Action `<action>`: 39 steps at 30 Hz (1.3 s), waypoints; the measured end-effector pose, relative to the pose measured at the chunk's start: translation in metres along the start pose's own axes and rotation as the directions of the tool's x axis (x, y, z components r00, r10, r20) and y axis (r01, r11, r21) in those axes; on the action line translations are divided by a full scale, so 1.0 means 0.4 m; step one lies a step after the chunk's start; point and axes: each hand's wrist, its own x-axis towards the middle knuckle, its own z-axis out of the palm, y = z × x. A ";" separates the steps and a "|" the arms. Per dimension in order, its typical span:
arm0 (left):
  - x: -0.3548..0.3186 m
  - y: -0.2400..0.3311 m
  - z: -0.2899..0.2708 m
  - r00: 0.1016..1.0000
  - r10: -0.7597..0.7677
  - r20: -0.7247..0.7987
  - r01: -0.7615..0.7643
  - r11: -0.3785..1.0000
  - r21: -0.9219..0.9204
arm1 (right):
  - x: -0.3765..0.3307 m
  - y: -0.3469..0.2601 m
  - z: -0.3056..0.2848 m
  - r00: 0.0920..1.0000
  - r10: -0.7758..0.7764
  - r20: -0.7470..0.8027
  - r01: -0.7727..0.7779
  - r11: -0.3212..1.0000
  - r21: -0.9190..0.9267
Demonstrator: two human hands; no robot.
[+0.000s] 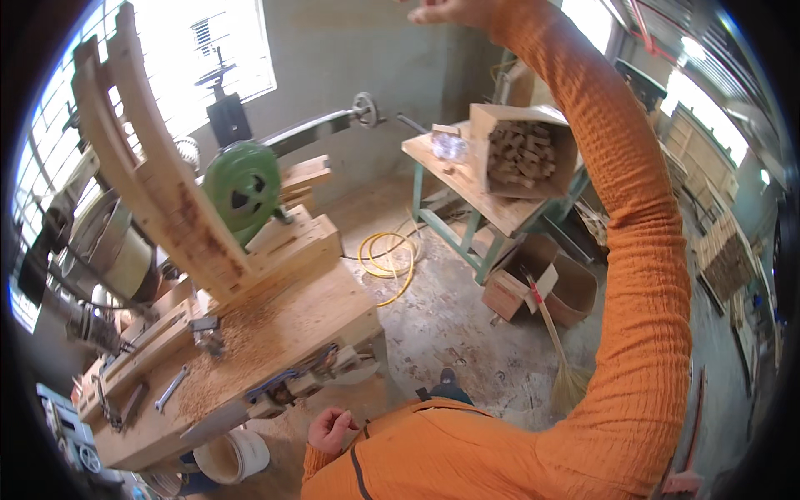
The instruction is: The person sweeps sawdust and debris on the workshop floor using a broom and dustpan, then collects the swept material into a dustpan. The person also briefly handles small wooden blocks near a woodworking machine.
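Observation:
My right arm, in an orange sleeve, is raised high across the right side. At its end my right hand (442, 11) is cut off by the top edge; the fingers that show are stretched out, and I see nothing in them. Low by my waist my left hand (332, 430) is loosely curled, with no object visible in it. To its left stands a wooden workbench (333, 300) strewn with wood shavings (237, 333). A wrench (172, 388) lies on top. Two curved wooden pieces (167, 187) rise from the bench beside a green round machine housing (242, 187).
A white bucket (250, 454) sits under the bench. A coiled yellow hose (410, 275) lies on the floor. Beyond, a green-legged table (500, 212) carries a box of wood offcuts (481, 150). A cardboard box (575, 292) and a broom (571, 379) are near my right side.

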 end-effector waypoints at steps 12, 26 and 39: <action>0.396 0.051 0.447 0.997 -0.067 0.036 0.067 0.998 0.002 | -0.849 0.701 0.660 0.704 0.617 0.351 -0.635 0.768 -0.078; 0.753 0.089 0.864 0.981 -0.157 0.110 0.166 0.984 -0.071 | -1.087 0.690 0.928 0.577 0.762 0.293 -0.701 0.279 0.656; 0.997 0.129 1.021 0.987 -0.139 -0.077 0.069 0.812 -0.580 | -0.956 0.725 1.030 0.656 0.737 -0.166 -0.674 0.670 0.312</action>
